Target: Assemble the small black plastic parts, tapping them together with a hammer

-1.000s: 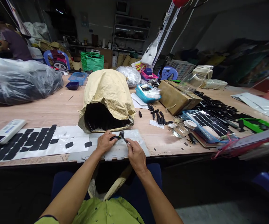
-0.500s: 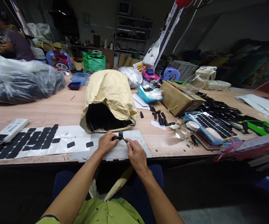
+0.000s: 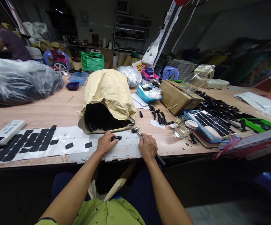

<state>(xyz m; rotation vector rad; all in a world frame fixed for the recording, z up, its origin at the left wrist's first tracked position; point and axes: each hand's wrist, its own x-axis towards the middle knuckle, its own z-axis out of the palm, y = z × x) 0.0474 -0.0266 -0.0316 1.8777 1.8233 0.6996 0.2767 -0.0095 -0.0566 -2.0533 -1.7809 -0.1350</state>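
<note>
My left hand [image 3: 105,142] is closed on a slim black plastic piece [image 3: 116,137], which it holds low over a grey board [image 3: 123,144] at the table's front edge. To its right, my right hand [image 3: 147,146] is wrapped round a small hammer [image 3: 135,129]. The hammer's head points away from me, apart from the black piece, and its dark handle end sticks out below my hand. Just beyond both hands a tan sack [image 3: 109,90] lies with its mouth towards me, its inside dark.
Left of the board, a white sheet [image 3: 79,131] bears rows of black stickers, with a white device [image 3: 6,132] on it. Loose black parts [image 3: 160,117], a cardboard box [image 3: 177,98] and a blue basket [image 3: 189,115] occupy the right side. A clear bag [image 3: 20,82] and a person [image 3: 13,43] are at left.
The hammer's head has come away from the black piece. My right hand has moved to the right with it, while my left hand keeps holding the piece at nearly the same spot.
</note>
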